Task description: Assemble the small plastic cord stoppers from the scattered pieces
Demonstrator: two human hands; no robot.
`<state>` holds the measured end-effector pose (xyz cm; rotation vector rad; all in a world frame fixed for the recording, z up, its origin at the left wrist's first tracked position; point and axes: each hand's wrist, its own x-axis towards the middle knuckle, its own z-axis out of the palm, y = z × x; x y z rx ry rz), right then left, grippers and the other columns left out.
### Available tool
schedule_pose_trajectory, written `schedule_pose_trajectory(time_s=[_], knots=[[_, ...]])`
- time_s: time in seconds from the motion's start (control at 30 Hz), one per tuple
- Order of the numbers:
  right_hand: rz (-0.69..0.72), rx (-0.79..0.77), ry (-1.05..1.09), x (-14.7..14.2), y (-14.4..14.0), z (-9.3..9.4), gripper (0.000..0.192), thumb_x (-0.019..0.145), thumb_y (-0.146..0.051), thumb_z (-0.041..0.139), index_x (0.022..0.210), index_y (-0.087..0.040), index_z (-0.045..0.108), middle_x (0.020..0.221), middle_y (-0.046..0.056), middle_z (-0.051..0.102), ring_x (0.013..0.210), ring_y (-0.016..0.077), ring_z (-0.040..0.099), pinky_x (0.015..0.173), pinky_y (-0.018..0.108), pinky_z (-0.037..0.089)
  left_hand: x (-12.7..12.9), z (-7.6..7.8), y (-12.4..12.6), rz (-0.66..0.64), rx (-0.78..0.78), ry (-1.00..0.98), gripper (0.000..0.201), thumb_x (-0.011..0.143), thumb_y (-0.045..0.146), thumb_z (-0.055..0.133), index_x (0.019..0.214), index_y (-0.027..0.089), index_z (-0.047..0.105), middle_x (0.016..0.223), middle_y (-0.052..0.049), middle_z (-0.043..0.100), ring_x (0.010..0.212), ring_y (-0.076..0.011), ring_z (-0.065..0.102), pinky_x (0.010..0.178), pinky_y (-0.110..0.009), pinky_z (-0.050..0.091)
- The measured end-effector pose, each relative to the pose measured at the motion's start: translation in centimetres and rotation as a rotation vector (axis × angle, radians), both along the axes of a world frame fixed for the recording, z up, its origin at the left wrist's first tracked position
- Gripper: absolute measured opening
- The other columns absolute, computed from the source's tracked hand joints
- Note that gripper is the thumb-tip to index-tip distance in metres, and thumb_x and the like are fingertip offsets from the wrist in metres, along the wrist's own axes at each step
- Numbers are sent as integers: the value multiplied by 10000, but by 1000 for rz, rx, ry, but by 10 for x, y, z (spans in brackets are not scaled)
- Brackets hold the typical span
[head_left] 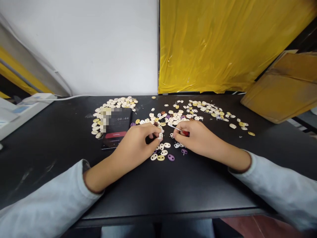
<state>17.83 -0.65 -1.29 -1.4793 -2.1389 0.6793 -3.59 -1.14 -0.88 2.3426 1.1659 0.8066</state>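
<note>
My left hand (138, 140) pinches a small white two-holed oval piece (160, 135) between thumb and fingers. Just to its right, my right hand (196, 135) is closed round a small screwdriver with a red handle (185, 133); its thin metal shaft points left, apart from the white piece. Between and behind the hands lies a loose heap of similar oval pieces (176, 117), mostly cream, some yellow, purple or brown. Nearer me are several more, among them a purple oval piece (170, 157) and a yellow oval piece (160, 158).
A phone (116, 129) showing a timer lies left of my left hand, beside a pile of cream pieces (95, 124). Another pile (208, 107) spreads at the back right. A cardboard box (282, 87) stands right, a white object (22, 110) with a cable left. A white wall closes the back.
</note>
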Motion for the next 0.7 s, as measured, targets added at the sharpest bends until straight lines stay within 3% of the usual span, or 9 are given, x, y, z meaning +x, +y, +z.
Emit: schedule_pose_trajectory(time_s=[0.2,0.33,0.43,0.7], knots=[[-21,43,80,1,0,1,163,838,-227,578,715,-164,664,610,-20,560,589,123,482,579,278,351,3,2,-1,8,-58,-83,78,869,143,639,842,174,705,786,21,681,683,-106,560,640,-243,422],[44,29,295,-1,-3,4,160,873,-199,568,729,-162,627,648,-29,566,616,107,495,601,255,371,3,-1,-1,58,-179,-263,122,869,235,683,964,166,717,828,-3,702,725,-128,612,670,-257,477],[105,17,411,-3,-6,6,174,900,-194,557,733,-163,596,653,-39,546,617,94,482,593,241,361,3,-4,-2,1,-281,-417,187,867,250,699,1032,162,705,910,-24,719,824,-148,663,763,-270,529],[109,-74,469,-5,-9,5,209,933,-227,545,736,-160,567,606,-58,446,551,75,396,521,236,287,8,-3,-4,-17,-371,-580,192,834,226,736,1002,135,711,900,-39,736,842,-148,688,805,-257,566]])
